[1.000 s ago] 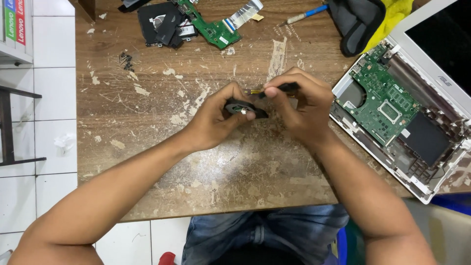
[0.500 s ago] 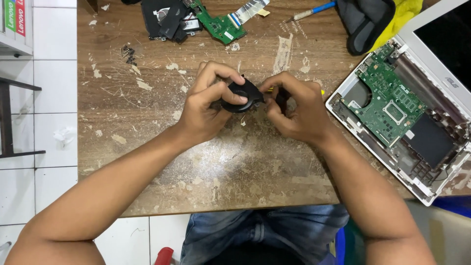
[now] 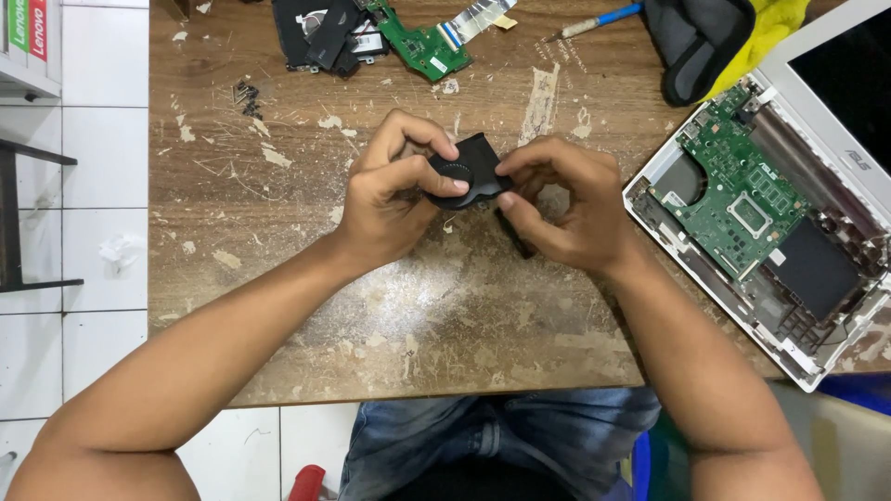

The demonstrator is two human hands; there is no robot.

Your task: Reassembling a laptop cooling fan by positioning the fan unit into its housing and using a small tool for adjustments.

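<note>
Worn wooden table (image 3: 278, 306) fills view, paint-flecked. Opened white laptop (image 3: 789, 232) at right edge, shell holding green board (image 3: 733, 199) and dark pad beside it. Black pouch (image 3: 691, 42) top right; black casing parts (image 3: 320, 37) and small green board (image 3: 427, 46) top centre. Left hand (image 3: 390, 209) and right hand (image 3: 566, 209) meet over table middle, both closed on small black fan (image 3: 464, 176), fingertips pinching its edges. Blue-handled tool (image 3: 599, 20) lies near pouch.
</note>
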